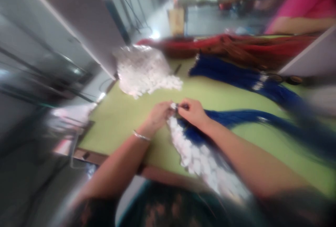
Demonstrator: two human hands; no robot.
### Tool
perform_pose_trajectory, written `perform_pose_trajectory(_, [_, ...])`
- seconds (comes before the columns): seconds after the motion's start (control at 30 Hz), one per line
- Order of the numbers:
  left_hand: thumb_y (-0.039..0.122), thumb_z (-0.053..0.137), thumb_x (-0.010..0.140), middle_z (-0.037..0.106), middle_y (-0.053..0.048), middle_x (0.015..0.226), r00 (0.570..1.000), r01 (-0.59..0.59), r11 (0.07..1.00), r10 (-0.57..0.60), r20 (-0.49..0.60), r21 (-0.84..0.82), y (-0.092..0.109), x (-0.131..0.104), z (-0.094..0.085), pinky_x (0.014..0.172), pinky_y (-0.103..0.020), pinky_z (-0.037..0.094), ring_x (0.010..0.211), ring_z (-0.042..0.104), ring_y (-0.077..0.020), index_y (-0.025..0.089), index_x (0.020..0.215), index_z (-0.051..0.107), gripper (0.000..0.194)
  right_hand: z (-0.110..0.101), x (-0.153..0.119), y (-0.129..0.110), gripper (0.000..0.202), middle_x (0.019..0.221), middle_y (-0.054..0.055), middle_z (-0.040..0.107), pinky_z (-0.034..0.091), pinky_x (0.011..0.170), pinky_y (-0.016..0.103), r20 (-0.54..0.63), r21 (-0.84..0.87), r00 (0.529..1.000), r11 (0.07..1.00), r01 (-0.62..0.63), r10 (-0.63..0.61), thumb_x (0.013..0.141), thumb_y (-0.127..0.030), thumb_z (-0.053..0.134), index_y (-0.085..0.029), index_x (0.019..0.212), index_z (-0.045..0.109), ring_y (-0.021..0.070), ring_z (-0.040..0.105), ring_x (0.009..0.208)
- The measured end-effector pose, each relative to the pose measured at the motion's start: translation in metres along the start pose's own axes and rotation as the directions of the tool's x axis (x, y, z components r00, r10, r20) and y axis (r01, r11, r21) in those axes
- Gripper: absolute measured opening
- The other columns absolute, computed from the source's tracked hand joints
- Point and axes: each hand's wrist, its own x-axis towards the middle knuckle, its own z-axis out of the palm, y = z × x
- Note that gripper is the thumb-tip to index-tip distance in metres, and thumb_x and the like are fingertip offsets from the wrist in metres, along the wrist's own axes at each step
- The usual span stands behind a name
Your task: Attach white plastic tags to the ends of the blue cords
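My left hand (159, 114) is closed on a small white connector (173, 106) over the green tabletop. Close against it, my right hand (193, 111) pinches the end of a dark blue wire beside that connector. From under my right hand a bundle of blue wires (236, 117) runs off to the right. A row of white connectors (194, 155) on wire ends trails from my hands toward my body, partly under my right forearm. Blur hides the fingertips' exact contact.
A clear plastic bag (143, 66) spills loose white connectors at the back left of the green table (118, 115). A tied blue wire bundle (225, 69) lies at the back right, with red and brown wires (236, 46) behind it. A person in a pink sleeve (301, 4) is beyond.
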Motion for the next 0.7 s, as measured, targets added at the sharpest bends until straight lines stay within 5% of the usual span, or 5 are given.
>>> perform_pose_trajectory(0.27, [0.048, 0.072, 0.07, 0.054, 0.001, 0.049, 0.989, -0.09, 0.967, 0.115, -0.094, 0.236, -0.005, 0.0, -0.003, 0.04, -0.019, 0.031, 0.041, 0.043, -0.0054, 0.014, 0.064, 0.061, 0.037, -0.002, -0.003, -0.008, 0.008, 0.059, 0.001, 0.06, 0.031, 0.056, 0.025, 0.068, -0.256, 0.997, 0.965, 0.06, -0.044, 0.07, -0.022, 0.054, -0.02, 0.067, 0.061, 0.0137, 0.048, 0.055])
perform_pose_trajectory(0.37, [0.05, 0.07, 0.071, 0.057, 0.0, 0.053, 0.989, -0.121, 0.947, 0.141, -0.046, 0.298, 0.0, -0.006, -0.003, 0.044, -0.019, 0.034, 0.043, 0.046, -0.0057, 0.013, 0.067, 0.064, 0.038, -0.003, -0.002, -0.01, 0.01, 0.062, 0.003, 0.062, 0.03, 0.056, 0.026, 0.073, -0.287, 0.997, 0.957, 0.051, -0.032, 0.072, -0.021, 0.053, -0.019, 0.068, 0.062, 0.0147, 0.048, 0.056])
perform_pose_trajectory(0.5, [0.043, 0.074, 0.07, 0.061, -0.002, 0.059, 0.987, -0.159, 0.924, 0.143, 0.07, 0.349, 0.004, -0.01, -0.003, 0.049, -0.019, 0.037, 0.048, 0.049, -0.0062, 0.011, 0.085, 0.071, 0.036, -0.003, 0.0, -0.005, 0.013, 0.062, 0.003, 0.062, 0.03, 0.055, 0.025, 0.058, -0.247, 0.998, 0.968, 0.04, -0.026, 0.074, -0.024, 0.053, -0.018, 0.067, 0.062, 0.0134, 0.047, 0.056])
perform_pose_trajectory(0.7, [0.04, 0.076, 0.068, 0.061, -0.002, 0.06, 0.992, -0.128, 0.956, 0.124, 0.028, 0.266, -0.001, -0.005, -0.005, 0.048, -0.019, 0.037, 0.05, 0.05, -0.0068, 0.012, 0.085, 0.071, 0.033, -0.006, 0.004, 0.002, 0.019, 0.052, -0.002, 0.052, 0.03, 0.052, 0.022, 0.086, -0.057, 0.994, 0.997, -0.061, 0.065, 0.073, -0.026, 0.056, -0.016, 0.057, 0.057, 0.0092, 0.044, 0.052])
